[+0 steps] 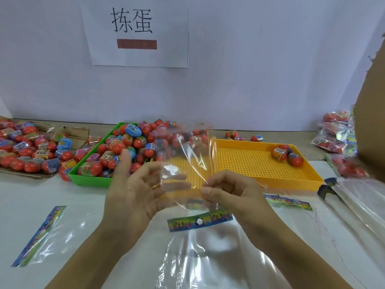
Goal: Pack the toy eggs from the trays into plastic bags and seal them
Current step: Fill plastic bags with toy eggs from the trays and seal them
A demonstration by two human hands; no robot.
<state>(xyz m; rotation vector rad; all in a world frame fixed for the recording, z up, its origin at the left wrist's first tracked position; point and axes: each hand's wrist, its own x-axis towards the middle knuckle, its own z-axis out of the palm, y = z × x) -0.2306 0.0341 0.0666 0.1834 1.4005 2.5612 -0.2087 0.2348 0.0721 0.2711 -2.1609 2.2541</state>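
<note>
Two trays sit past the hands: a green plastic tray (pixel 89 178) at eleven o'clock, heaped with red toy eggs (pixel 116 146) too many to count, and a perforated orange plastic tray (pixel 256 163) at one o'clock holding two or three eggs (pixel 286 156) in its far right corner. Three more loose eggs (pixel 243 136) lie beyond it, and a further pile (pixel 27 149) rests on flattened cardboard (pixel 75 133) at ten o'clock. Both hands are raised mid-frame, holding one clear plastic bag (pixel 183 155) upright: the left hand (pixel 133 190) has its fingers spread behind the film with the thumb pressing the front, while the right hand (pixel 231 195) pinches the bag's edge between thumb and fingers. Two flat bags with colourful header strips lie on the white table (pixel 62 192), one (pixel 39 236) at eight o'clock, one (pixel 200 222) at six. Filled bags (pixel 335 132) stack at three o'clock. A paper sign (pixel 135 30) hangs on the white wall.
</note>
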